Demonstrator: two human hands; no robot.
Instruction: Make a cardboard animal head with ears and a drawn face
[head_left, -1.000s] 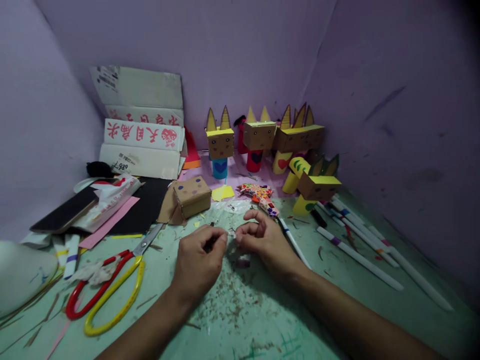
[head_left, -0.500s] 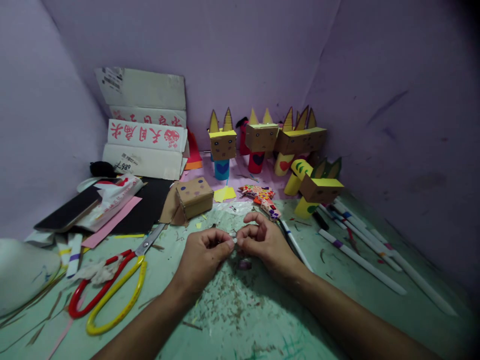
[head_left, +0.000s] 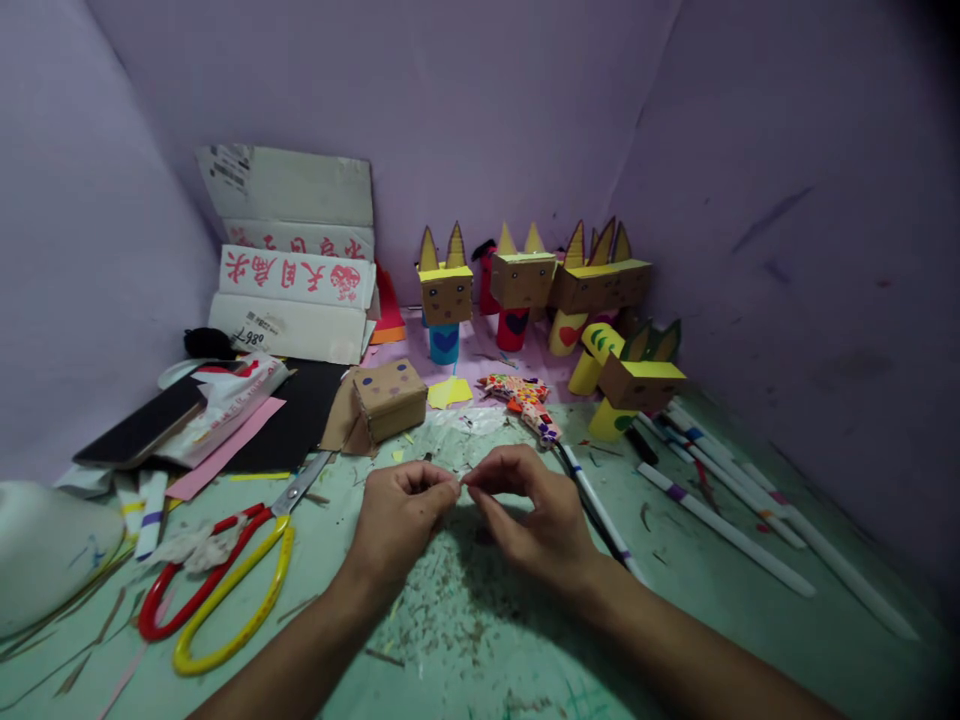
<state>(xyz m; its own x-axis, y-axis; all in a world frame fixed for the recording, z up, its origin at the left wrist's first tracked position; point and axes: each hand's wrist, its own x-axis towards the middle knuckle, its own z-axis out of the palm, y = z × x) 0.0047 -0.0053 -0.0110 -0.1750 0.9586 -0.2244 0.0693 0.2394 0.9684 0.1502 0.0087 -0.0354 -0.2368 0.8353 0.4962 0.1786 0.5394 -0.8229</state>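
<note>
While the left hand (head_left: 405, 515) pinches what looks like a tiny pale bit (head_left: 461, 481) at its tip, right hand (head_left: 536, 510) bent just beside it, can't tell if that one grips, farther back folded white cardboard (head_left: 315, 183), upside-down red Chinese writing (head_left: 289, 270), black numbers (head_left: 257, 333), striped label (head_left: 228, 168).

On the surface (head_left: 465, 670), scissors (head_left: 280, 522) lie left of the left hand (head_left: 405, 515). Long sticks (head_left: 726, 529) lie right of the right hand (head_left: 540, 510). Behind the hands is a glue gun (head_left: 531, 402); behind that, box toys (head_left: 523, 280) stand near the wall (head_left: 450, 110).
</note>
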